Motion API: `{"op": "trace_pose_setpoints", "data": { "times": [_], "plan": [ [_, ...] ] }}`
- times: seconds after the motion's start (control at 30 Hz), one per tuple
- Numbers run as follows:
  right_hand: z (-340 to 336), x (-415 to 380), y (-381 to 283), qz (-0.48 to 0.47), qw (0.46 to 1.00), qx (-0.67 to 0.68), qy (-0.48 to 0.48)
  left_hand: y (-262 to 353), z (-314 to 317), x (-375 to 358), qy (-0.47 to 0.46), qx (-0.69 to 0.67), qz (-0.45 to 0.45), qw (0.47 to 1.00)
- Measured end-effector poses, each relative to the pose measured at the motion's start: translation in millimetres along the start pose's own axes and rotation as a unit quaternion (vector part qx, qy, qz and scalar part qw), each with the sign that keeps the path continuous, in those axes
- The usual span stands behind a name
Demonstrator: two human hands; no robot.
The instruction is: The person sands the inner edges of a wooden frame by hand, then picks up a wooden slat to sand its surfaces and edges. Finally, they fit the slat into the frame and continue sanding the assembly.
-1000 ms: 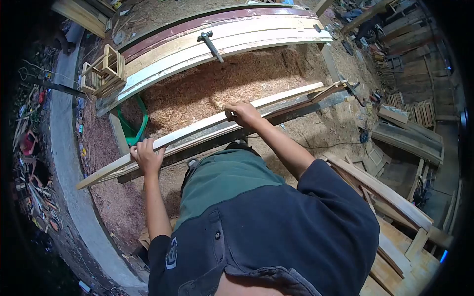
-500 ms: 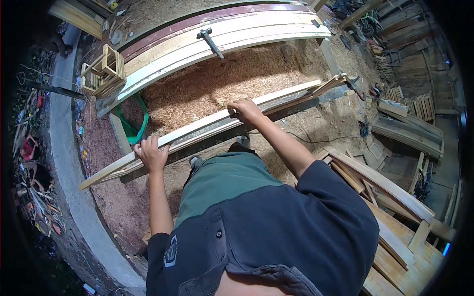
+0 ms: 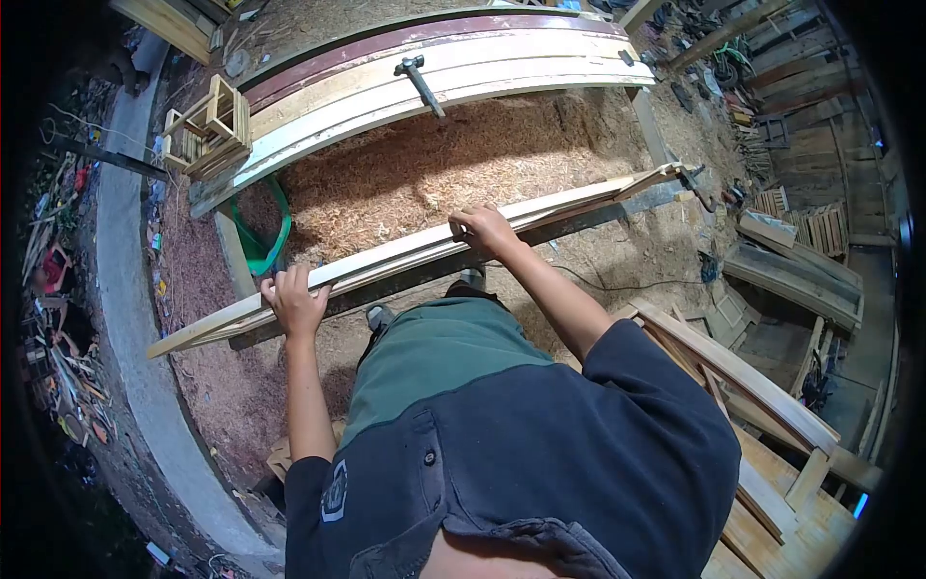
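Note:
Long, pale wooden strips (image 3: 386,248) lie side by side along a dark narrow beam (image 3: 367,289) in front of me. My left hand (image 3: 295,301) is closed over the strips left of centre, fingers over the far edge and thumb on the near side. Farther right, my right hand (image 3: 482,230) wraps over the same strips, its fingertips partly hidden. The strips' left end sticks out past the beam. Near their right end sits a dark clamp-like tool (image 3: 696,183).
A hammer (image 3: 420,85) lies on the plank bench (image 3: 338,130) beyond, with small wooden frames (image 3: 207,130) at its left end. A green tub (image 3: 274,246) stands below on shavings. Stacked timber (image 3: 743,372) lies to my right, and a cable (image 3: 617,288) crosses the ground.
The far strip's right end has come in closer against the other strips, narrowing the gap there. Both hands keep their hold; the view has shifted slightly.

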State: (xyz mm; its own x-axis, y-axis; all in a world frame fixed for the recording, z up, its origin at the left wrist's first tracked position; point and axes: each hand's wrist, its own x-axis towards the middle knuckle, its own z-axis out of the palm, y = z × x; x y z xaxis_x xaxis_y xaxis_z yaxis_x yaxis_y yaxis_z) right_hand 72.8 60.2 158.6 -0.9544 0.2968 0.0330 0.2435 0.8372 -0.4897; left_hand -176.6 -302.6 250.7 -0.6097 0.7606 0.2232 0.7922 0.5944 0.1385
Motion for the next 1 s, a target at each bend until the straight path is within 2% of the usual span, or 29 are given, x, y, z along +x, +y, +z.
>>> {"op": "trace_pose_setpoints", "data": {
  "times": [0.37, 0.47, 0.53, 0.57, 0.63, 0.67, 0.73, 0.83, 1.0],
  "plan": [
    [13.5, 1.5, -1.5, 0.005, 1.0, 0.026, 0.012, -3.1, 6.7, -3.9, -0.039, 0.021, -0.013, 0.999],
    [4.3, 3.7, -1.4, -0.021, 0.999, 0.028, -0.026, -3.1, 11.0, -0.5, -0.045, 0.008, -0.016, 0.999],
    [3.5, 5.8, -6.6, 0.053, 0.994, 0.051, -0.078, -10.4, 16.6, -3.4, -0.026, -0.009, -0.008, 1.0],
    [13.6, 6.6, 2.3, 0.052, 0.995, 0.05, -0.076, -14.8, 18.7, -4.5, -0.033, -0.013, -0.005, 0.999],
    [19.6, 14.6, -2.0, 0.032, 0.996, 0.041, -0.07, -18.1, 19.5, -6.6, -0.049, -0.027, -0.017, 0.998],
    [7.6, 18.2, -19.9, 0.019, 0.997, 0.032, -0.063, -14.3, 18.4, -5.0, 0.002, -0.025, -0.018, 1.0],
    [-2.1, 32.9, -50.0, -0.008, 0.995, 0.071, -0.073, -15.5, 10.7, -1.5, -0.032, -0.028, -0.02, 0.999],
    [3.3, 56.3, -95.6, -0.079, 0.992, 0.058, -0.074, -20.5, 15.8, 0.2, -0.045, -0.02, -0.031, 0.998],
    [28.5, 89.4, -137.7, -0.151, 0.983, 0.022, -0.102, -23.1, 20.2, 0.7, -0.021, -0.05, -0.038, 0.998]
  ]
}}
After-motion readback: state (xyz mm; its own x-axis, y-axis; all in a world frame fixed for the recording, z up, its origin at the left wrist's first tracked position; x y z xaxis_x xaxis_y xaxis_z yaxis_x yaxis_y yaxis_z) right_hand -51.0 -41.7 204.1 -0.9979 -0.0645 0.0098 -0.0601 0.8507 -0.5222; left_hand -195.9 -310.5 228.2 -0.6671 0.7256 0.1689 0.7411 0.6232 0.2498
